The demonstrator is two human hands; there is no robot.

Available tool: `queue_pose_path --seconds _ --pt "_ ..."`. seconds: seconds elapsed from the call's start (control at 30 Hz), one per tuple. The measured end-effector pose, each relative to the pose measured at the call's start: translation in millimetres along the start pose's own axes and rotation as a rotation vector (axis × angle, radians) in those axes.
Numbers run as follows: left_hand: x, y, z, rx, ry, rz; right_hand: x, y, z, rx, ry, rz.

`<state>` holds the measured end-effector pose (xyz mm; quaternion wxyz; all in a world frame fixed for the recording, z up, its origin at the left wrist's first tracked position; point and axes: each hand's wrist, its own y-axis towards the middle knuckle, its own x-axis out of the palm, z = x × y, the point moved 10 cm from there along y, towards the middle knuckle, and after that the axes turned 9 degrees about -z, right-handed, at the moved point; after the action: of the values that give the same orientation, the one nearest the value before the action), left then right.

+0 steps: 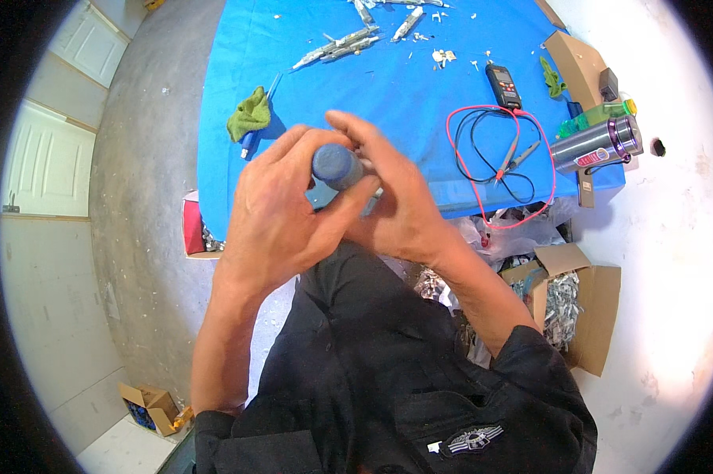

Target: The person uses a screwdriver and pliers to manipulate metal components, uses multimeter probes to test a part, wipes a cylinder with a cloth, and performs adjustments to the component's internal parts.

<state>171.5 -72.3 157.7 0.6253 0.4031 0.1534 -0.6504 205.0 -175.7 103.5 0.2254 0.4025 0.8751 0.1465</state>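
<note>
My left hand [273, 209] is closed around a blue round-ended tool handle [334, 165], seen almost end-on, so the tool's working end is hidden. My right hand [400, 197] meets it from the right, its fingers curled around a small pale piece [367, 165] that shows only in part beside the handle. Both hands are close together above the near edge of the blue-covered table [356, 103]. Just beyond my left hand a green cloth [249, 114] is draped over a thin tool with a blue handle [248, 145].
Several greyish stick-like pieces [337, 47] and pale scraps [443, 57] lie on the far table. To the right are a black meter [503, 85] with red and black leads [505, 170] and a steel flask [597, 146]. A cardboard box of metallic scraps [563, 312] stands below.
</note>
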Motion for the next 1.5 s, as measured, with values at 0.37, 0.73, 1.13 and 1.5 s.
queue_pose_path --seconds 0.37,0.73,1.13,1.5 --pt "-10 -12 -36 -0.075 -0.337 -0.075 11 5 23 0.071 0.165 0.059" --pt "16 -123 -162 -0.583 0.516 -0.198 -1 8 36 0.154 0.197 0.116" --pt "21 -153 -195 -0.777 -0.04 -0.068 -5 11 35 0.18 0.123 0.163" --pt "-74 -60 -9 -0.125 -0.361 0.243 0 13 36 0.127 0.072 0.122"
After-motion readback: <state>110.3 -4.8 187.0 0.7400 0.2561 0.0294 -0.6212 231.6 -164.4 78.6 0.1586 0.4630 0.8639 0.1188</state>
